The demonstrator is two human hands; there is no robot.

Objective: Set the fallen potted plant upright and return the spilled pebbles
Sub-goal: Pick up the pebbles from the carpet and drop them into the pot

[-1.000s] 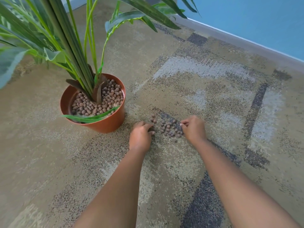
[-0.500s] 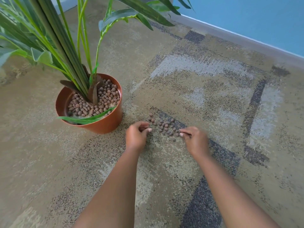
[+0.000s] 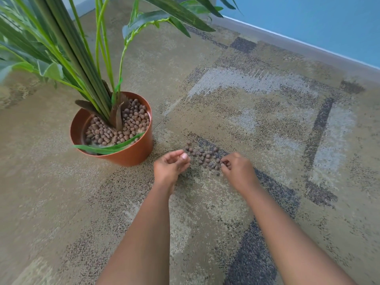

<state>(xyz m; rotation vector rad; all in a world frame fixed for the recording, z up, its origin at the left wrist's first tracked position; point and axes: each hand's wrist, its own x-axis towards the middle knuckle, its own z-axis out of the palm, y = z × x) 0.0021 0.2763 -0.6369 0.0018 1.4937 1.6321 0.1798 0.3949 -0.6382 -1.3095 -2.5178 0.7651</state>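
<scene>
A patterned carpet (image 3: 236,95) in tan, grey and dark patches covers the whole floor. Left of the spilled pebbles (image 3: 204,157) stands the terracotta pot (image 3: 131,153), upright, its green fronds (image 3: 67,44) reaching up and out past the left and top edges; brown pebbles fill most of the pot around the stem. Just right of the pot, at the near-left edge of the spill, the left hand (image 3: 169,168) is cupped with fingers curled inward; whether it holds pebbles cannot be told. The spilled pebbles lie in a loose cluster on the carpet between the hands. At the cluster's near-right edge the right hand (image 3: 236,170) pinches at the stones with fingertips together. Beyond and right of the pebbles lies bare carpet up to a grey baseboard (image 3: 298,48) under a blue wall (image 3: 308,19).
</scene>
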